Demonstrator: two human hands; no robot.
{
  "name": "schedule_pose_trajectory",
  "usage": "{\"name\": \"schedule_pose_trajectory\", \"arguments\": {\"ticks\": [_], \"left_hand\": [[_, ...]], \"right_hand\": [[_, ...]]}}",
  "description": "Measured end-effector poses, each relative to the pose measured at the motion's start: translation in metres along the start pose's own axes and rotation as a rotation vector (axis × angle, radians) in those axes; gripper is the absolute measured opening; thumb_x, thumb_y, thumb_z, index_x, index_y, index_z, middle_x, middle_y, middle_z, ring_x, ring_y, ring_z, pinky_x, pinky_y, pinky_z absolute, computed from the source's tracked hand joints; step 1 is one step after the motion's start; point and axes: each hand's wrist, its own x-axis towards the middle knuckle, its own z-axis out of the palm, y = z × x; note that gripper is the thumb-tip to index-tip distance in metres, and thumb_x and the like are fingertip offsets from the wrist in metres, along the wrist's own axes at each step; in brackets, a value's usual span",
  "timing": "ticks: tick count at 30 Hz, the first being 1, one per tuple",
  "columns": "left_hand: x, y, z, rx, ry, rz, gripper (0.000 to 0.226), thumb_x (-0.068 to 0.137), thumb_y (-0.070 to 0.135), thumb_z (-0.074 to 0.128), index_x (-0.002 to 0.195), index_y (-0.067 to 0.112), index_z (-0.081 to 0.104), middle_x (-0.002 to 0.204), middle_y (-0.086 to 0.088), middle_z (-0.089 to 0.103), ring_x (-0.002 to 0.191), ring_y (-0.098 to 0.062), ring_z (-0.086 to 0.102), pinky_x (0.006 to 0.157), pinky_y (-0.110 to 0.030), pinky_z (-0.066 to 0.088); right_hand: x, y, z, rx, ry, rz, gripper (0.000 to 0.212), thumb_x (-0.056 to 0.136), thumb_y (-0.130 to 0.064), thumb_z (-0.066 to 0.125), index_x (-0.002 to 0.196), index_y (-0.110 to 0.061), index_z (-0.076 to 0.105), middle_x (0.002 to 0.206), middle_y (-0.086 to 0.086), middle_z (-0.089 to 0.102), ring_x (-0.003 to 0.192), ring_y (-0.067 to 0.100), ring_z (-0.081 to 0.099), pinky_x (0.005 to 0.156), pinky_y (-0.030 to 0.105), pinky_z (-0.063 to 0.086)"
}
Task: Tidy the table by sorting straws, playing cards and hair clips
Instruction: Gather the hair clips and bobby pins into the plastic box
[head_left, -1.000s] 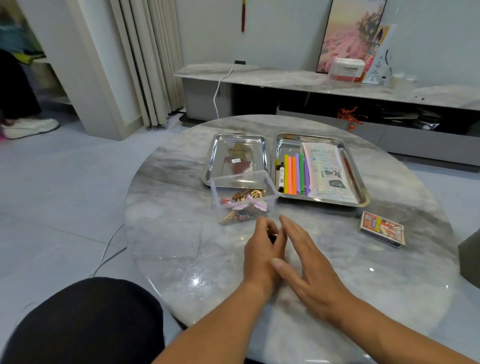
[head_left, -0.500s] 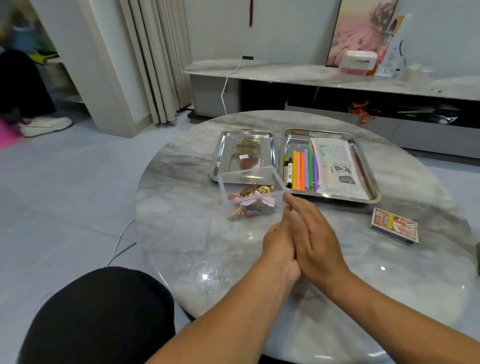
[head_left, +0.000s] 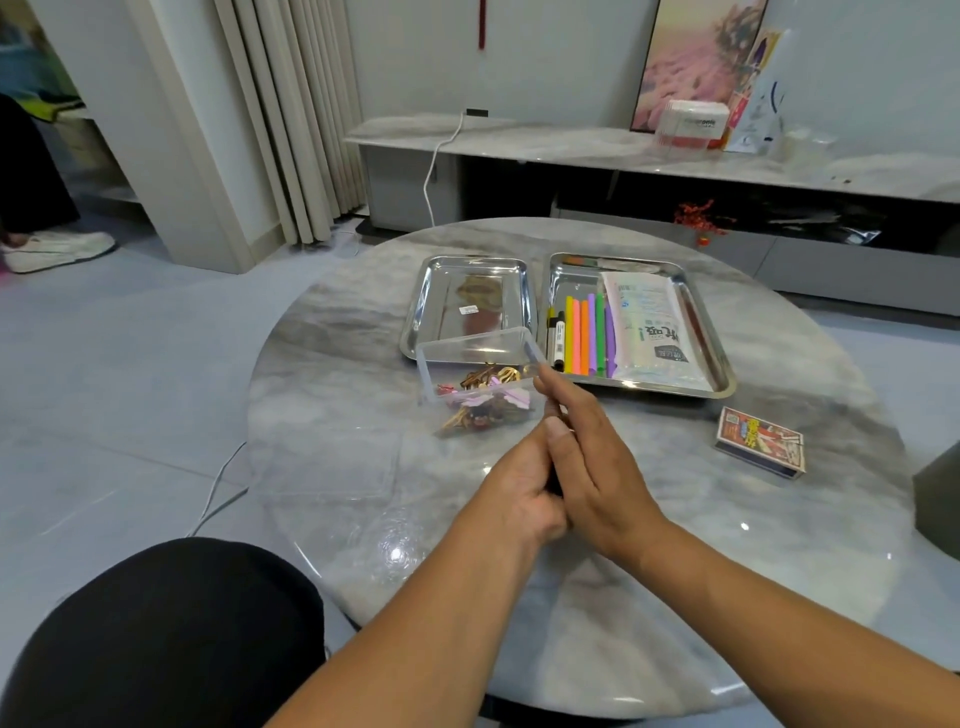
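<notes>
On the round marble bench, colored straws lie in the larger steel tray; hair clips fill the clear box; playing cards sit right. Left hand and right hand press together, fingers possibly grasping something dark.

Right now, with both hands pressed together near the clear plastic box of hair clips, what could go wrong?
1. The left hand and right hand enclose a small dark item; it may slip out when they part.
2. The right fingertips nearly touch the clear plastic box of hair clips, which looks light and open, so a push could tip it.
3. The colourful playing-card box lies apart near the round marble table edge and could be overlooked.
</notes>
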Motion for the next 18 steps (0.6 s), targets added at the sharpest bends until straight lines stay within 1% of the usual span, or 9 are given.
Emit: {"name": "schedule_pose_trajectory", "arguments": {"ticks": [2, 4, 6, 9, 11, 13, 14, 16, 18], "left_hand": [[0.001, 0.000, -0.002, 0.017, 0.018, -0.029, 0.025, 0.095, 0.027, 0.059, 0.085, 0.008, 0.071, 0.073, -0.006, 0.070, 0.075, -0.013, 0.070, 0.068, -0.026, 0.057], [0.003, 0.002, -0.004, 0.005, 0.037, -0.032, 0.023, 0.094, 0.023, 0.060, 0.082, 0.005, 0.069, 0.066, -0.006, 0.065, 0.058, -0.012, 0.068, 0.053, -0.023, 0.056], [0.012, 0.005, -0.009, -0.036, 0.051, -0.015, 0.014, 0.093, 0.018, 0.059, 0.085, 0.008, 0.063, 0.061, -0.001, 0.053, 0.043, -0.006, 0.055, 0.042, -0.016, 0.048], [0.014, 0.016, -0.010, -0.020, 0.083, -0.082, 0.020, 0.097, 0.026, 0.057, 0.082, 0.013, 0.057, 0.063, 0.002, 0.041, 0.037, -0.003, 0.043, 0.038, -0.011, 0.041], [0.016, 0.022, -0.014, 0.066, 0.080, -0.076, 0.025, 0.098, 0.032, 0.053, 0.079, 0.015, 0.056, 0.062, 0.003, 0.046, 0.034, -0.003, 0.048, 0.035, -0.013, 0.043], [0.016, 0.015, -0.013, 0.165, 0.095, -0.009, 0.028, 0.103, 0.031, 0.041, 0.082, 0.018, 0.055, 0.056, 0.006, 0.060, 0.040, -0.002, 0.058, 0.039, -0.016, 0.048], [0.015, 0.010, -0.014, 0.136, 0.061, 0.058, 0.025, 0.102, 0.028, 0.041, 0.089, 0.016, 0.058, 0.060, 0.004, 0.065, 0.050, -0.003, 0.065, 0.045, -0.016, 0.051], [0.011, -0.001, -0.012, 0.052, -0.029, 0.176, 0.022, 0.097, 0.025, 0.048, 0.103, 0.010, 0.064, 0.078, -0.001, 0.069, 0.074, -0.007, 0.071, 0.061, -0.019, 0.055], [0.009, -0.007, -0.012, -0.024, -0.094, 0.162, 0.025, 0.097, 0.025, 0.049, 0.105, 0.009, 0.065, 0.083, -0.003, 0.069, 0.079, -0.010, 0.071, 0.066, -0.022, 0.057]], "right_hand": [[0.000, 0.002, -0.001, -0.066, -0.015, 0.024, 0.048, 0.096, -0.049, 0.036, 0.143, -0.050, 0.026, 0.145, -0.013, 0.044, 0.134, 0.001, 0.040, 0.109, 0.023, 0.036], [0.000, 0.001, -0.004, -0.026, -0.079, 0.077, 0.055, 0.089, -0.056, 0.045, 0.141, -0.055, 0.025, 0.144, -0.018, 0.042, 0.134, -0.004, 0.038, 0.105, 0.013, 0.034], [0.002, -0.001, -0.010, 0.097, -0.189, 0.145, 0.062, 0.082, -0.053, 0.061, 0.137, -0.056, 0.030, 0.144, -0.021, 0.041, 0.132, -0.009, 0.037, 0.099, 0.008, 0.035], [0.004, -0.002, -0.015, 0.153, -0.262, 0.139, 0.071, 0.074, -0.044, 0.075, 0.135, -0.051, 0.040, 0.142, -0.024, 0.040, 0.131, -0.008, 0.038, 0.099, 0.007, 0.036], [0.004, -0.003, -0.012, 0.128, -0.217, 0.109, 0.067, 0.076, -0.051, 0.069, 0.138, -0.041, 0.047, 0.142, -0.022, 0.042, 0.133, -0.006, 0.038, 0.104, 0.009, 0.033], [0.002, -0.006, -0.003, 0.110, -0.109, 0.092, 0.054, 0.085, -0.054, 0.054, 0.135, -0.033, 0.053, 0.139, -0.016, 0.047, 0.133, -0.002, 0.040, 0.105, 0.011, 0.032], [0.002, -0.008, 0.002, 0.093, -0.044, 0.082, 0.047, 0.091, -0.053, 0.046, 0.132, -0.032, 0.055, 0.136, -0.014, 0.050, 0.132, -0.001, 0.041, 0.105, 0.012, 0.033], [0.002, -0.010, 0.007, 0.071, 0.043, 0.079, 0.036, 0.098, -0.047, 0.035, 0.130, -0.039, 0.051, 0.132, -0.016, 0.052, 0.128, -0.003, 0.044, 0.105, 0.013, 0.033], [0.003, -0.010, 0.006, 0.057, 0.039, 0.082, 0.036, 0.099, -0.046, 0.033, 0.134, -0.045, 0.042, 0.134, -0.020, 0.048, 0.128, -0.005, 0.044, 0.103, 0.011, 0.034]]}}
